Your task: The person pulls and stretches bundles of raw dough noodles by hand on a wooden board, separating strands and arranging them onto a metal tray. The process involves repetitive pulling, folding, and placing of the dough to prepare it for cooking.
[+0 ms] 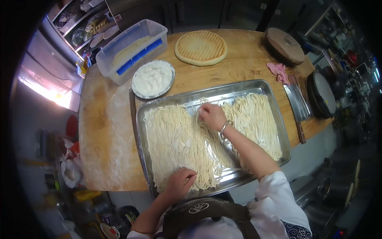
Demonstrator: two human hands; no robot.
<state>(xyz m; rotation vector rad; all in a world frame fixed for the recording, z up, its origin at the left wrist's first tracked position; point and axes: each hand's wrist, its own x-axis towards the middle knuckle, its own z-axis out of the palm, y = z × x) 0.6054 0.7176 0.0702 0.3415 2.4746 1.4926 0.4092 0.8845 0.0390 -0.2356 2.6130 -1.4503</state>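
Before me a rectangular stainless-steel tray [232, 178] holds fresh, floured noodles in a wide left section [173, 140] and a separate right section [258, 125]. My right hand [212, 116], with a metal bangle on its wrist, pinches some noodle strands near the tray's far side. Those strands hang from the fingertips beside the left section's right edge. My left hand [180, 183] rests at the near edge of the left section, fingers curled and bunched. Its fingertips are partly hidden, so whether it grips any strands is unclear.
On the wooden table [104, 125] stand a bowl of white flour [153, 79], a plastic bin [119, 76] with noodles and a round flatbread [200, 47]. To the right lie a pink cloth [278, 72], a cleaver [295, 103], a round wooden lid [285, 44] and a dark pan [323, 92].
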